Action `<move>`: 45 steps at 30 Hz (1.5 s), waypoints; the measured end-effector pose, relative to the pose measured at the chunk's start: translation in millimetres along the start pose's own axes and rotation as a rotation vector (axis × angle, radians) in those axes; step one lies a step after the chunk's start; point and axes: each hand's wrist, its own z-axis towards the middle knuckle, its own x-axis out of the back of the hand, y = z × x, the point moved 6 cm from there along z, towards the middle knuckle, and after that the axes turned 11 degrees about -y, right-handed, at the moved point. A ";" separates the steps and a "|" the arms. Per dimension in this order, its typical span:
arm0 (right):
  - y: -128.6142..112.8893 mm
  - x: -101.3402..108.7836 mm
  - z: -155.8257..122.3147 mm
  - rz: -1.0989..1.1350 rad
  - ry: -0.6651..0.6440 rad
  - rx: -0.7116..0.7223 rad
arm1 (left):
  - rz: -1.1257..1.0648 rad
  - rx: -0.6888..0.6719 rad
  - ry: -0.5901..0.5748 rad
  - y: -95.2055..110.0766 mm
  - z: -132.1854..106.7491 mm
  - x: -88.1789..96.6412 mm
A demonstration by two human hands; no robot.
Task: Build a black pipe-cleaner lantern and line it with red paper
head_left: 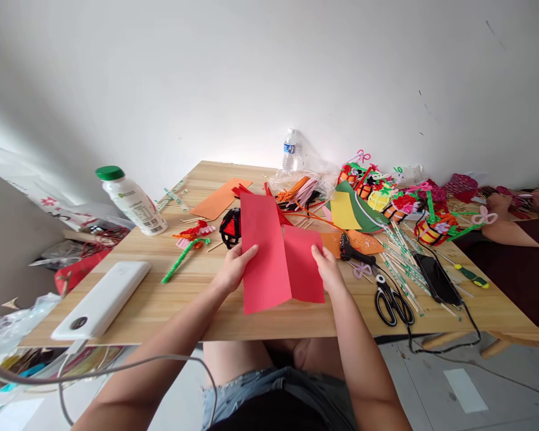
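Observation:
A folded sheet of red paper (273, 257) is lifted over the wooden table (175, 299), and both my hands grip it. My left hand (234, 268) pinches its left edge, thumb on top. My right hand (327, 266) grips the right flap, fingers closed round the edge. The sheet has a crease running down its middle. Behind it sits a black and red pipe-cleaner piece (230, 227).
A white power bank (103, 297) and a green-capped bottle (132, 202) lie left. Black scissors (391, 301), a phone (436, 278), a glue gun (353, 249), coloured paper, several sticks and pipe-cleaner flowers (399, 200) crowd the right. A water bottle (290, 149) stands at the back. Another person's arm (507, 227) rests far right.

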 end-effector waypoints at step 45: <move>-37.6 41.0 -12.7 -0.265 0.315 0.378 | 0.501 -0.562 0.320 41.0 -14.8 28.4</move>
